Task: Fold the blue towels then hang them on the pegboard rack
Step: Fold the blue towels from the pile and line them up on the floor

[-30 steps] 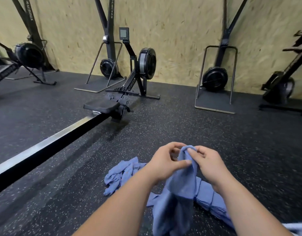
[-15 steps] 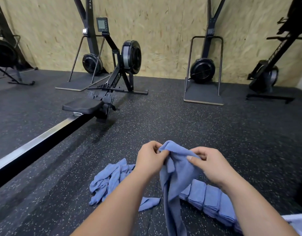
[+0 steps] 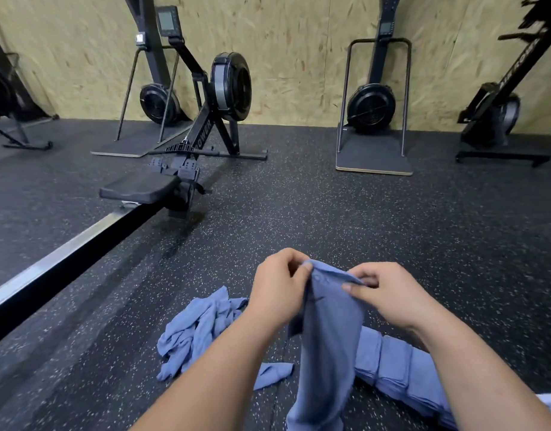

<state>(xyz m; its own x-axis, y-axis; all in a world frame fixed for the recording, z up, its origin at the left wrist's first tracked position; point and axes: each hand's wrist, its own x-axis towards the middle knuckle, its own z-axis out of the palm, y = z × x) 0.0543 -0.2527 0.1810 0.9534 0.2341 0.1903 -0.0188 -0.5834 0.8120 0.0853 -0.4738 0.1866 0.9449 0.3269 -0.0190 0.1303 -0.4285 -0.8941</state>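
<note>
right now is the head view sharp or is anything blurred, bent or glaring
Head view: wide-angle bending tilts the right-edge machine; pale glare runs along the rower rail; the left hand, right hand and held towel look slightly soft.

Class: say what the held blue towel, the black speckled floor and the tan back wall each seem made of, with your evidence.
Held blue towel: soft woven cloth, matte; it drapes and creases. Black speckled floor: probably rubber matting, matte with pale flecks. Tan back wall: looks like strand board, pressed wood flakes showing.
</note>
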